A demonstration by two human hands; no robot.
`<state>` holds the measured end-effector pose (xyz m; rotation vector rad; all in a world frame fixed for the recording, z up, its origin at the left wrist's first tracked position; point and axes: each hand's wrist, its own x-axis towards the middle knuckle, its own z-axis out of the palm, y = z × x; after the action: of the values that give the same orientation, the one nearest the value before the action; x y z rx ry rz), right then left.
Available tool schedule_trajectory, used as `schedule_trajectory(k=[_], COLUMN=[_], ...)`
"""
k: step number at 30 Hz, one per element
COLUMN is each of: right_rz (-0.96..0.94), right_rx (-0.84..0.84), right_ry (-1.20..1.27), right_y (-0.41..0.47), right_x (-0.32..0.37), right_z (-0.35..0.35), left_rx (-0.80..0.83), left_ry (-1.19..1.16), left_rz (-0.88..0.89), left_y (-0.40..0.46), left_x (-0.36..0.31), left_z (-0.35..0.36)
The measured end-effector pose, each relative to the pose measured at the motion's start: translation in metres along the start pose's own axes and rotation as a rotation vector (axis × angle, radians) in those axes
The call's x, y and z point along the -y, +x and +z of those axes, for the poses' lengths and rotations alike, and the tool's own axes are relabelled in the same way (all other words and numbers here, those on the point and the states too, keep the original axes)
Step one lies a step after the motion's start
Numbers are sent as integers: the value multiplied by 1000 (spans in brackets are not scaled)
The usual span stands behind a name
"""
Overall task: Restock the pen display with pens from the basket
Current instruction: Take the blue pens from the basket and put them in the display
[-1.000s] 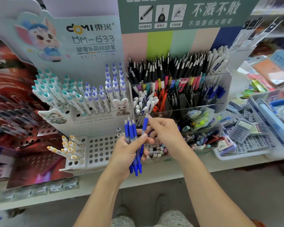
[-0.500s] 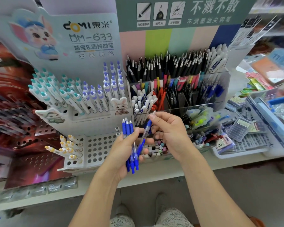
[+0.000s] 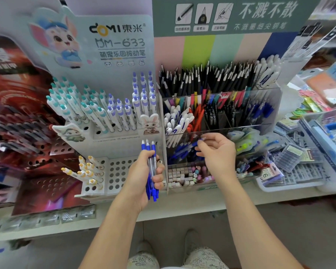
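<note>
The left hand (image 3: 144,175) grips a bundle of blue pens (image 3: 150,167) upright, tips up, before the white holed rack (image 3: 120,171), while the right hand (image 3: 215,152), fingers curled, pinches one blue pen (image 3: 184,149) slanting into the clear display's (image 3: 221,129) front-left compartment.

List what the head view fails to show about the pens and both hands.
- Right hand: fingertips blurred; its grip on the blue pen is unclear.
- Bundle of blue pens: the left hand covers the barrels, count uncertain.
- Basket: cut by right edge.
</note>
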<state>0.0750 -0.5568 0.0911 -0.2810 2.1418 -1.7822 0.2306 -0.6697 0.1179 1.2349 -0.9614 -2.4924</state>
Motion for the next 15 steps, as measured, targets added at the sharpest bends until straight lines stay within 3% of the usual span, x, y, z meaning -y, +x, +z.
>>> schedule_trajectory(k=[8,15], right_rz=[-236,-325], right_rx=[23,-105], right_ry=[-342,-454], right_y=[-7,-12], right_x=[-20,-29], right_z=[28,37], left_rx=[19,22], left_ry=[93,118], left_rz=[129,142], left_y=[-5,-4], left_x=[0,2], left_z=[6,6])
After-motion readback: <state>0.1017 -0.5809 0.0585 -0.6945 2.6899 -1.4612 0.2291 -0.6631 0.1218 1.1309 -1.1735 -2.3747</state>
